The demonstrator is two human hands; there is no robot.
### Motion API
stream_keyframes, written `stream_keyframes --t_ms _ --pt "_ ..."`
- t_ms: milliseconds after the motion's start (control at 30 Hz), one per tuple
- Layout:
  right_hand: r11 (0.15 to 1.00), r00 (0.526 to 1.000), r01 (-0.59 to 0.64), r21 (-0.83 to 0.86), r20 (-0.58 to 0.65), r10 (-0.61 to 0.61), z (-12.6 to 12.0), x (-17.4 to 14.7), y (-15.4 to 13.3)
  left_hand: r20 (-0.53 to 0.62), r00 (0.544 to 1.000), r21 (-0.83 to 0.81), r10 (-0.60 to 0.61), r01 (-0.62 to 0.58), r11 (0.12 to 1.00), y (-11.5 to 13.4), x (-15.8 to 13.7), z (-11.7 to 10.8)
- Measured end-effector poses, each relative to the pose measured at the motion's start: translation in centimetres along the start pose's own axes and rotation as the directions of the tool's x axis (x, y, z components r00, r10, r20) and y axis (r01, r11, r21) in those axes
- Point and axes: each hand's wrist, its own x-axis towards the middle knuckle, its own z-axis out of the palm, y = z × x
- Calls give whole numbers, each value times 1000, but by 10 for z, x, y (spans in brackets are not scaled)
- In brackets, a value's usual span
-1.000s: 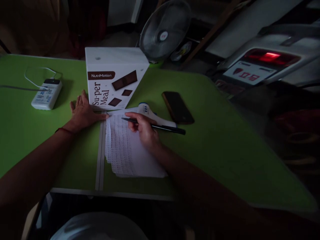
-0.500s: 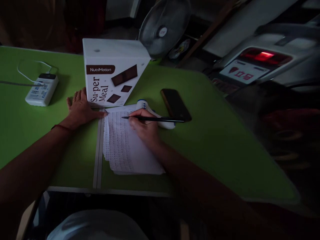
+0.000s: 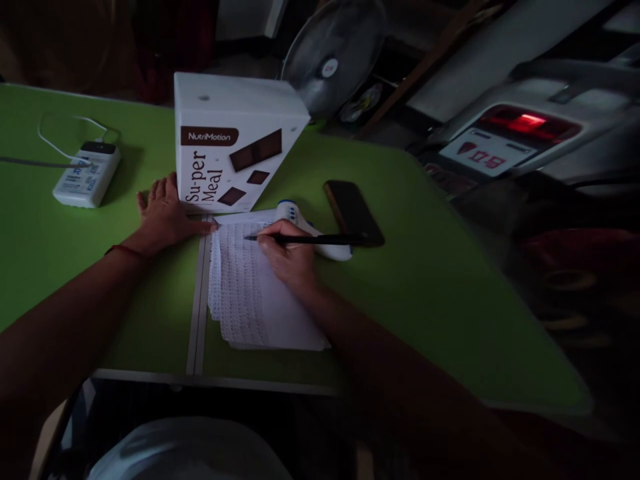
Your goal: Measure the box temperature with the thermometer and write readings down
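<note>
A stack of white paper sheets (image 3: 260, 300) covered in small writing lies on the green table (image 3: 425, 293). My right hand (image 3: 287, 257) grips a black pen (image 3: 320, 239) with its tip on the top of the sheet. My left hand (image 3: 165, 217) lies flat on the table, fingers apart, thumb pressing the sheet's upper left corner. A white NutriMotion box (image 3: 235, 143) stands just behind my left hand. A white infrared thermometer (image 3: 313, 230) lies under the pen, partly hidden by my right hand.
A dark phone (image 3: 354, 212) lies right of the thermometer. A white power bank (image 3: 86, 175) with a cable sits at the far left. A fan (image 3: 333, 57) stands behind the table, a scooter's rear (image 3: 525, 137) to the right. A metal seam (image 3: 197, 300) splits the tabletop.
The pen has swung from pointing down-right to nearly level, and its tip has settled on the sheet's top line. My left hand has stayed in place.
</note>
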Motion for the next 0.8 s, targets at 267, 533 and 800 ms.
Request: stream_keyframes --t_ms 267,533,800 --pt "996 995 86 -30 60 -84 -1 1 -1 23 1000 12 -7 7 1000 0 0 0" --pt "997 997 65 -39 54 -62 -2 2 -5 14 1000 12 1 -1 1000 -2 1 2" --pt "1000 1000 1 -5 4 -1 0 3 -5 12 1000 16 -9 9 1000 2 -1 -2"
